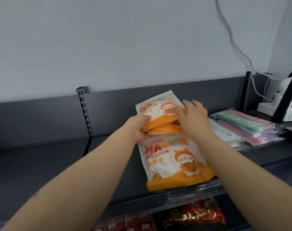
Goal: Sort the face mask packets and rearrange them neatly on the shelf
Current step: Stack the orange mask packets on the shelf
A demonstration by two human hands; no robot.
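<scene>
A small stack of orange-and-white face mask packets (157, 109) stands tilted near the back of the dark shelf (42, 164). My left hand (139, 127) grips the stack's lower left orange edge. My right hand (192, 116) lies flat on the stack's right side, fingers straight. Another orange-and-white mask packet (175, 164) lies flat in front, reaching the shelf's front edge. Packets of pastel-coloured masks (245, 127) lie in a pile to the right.
A slotted upright (84, 110) divides the shelf's back panel. White devices (285, 105) and cables sit at the far right behind a black post. Red snack packets (192, 214) fill the shelf below. The shelf's left part is bare dark metal.
</scene>
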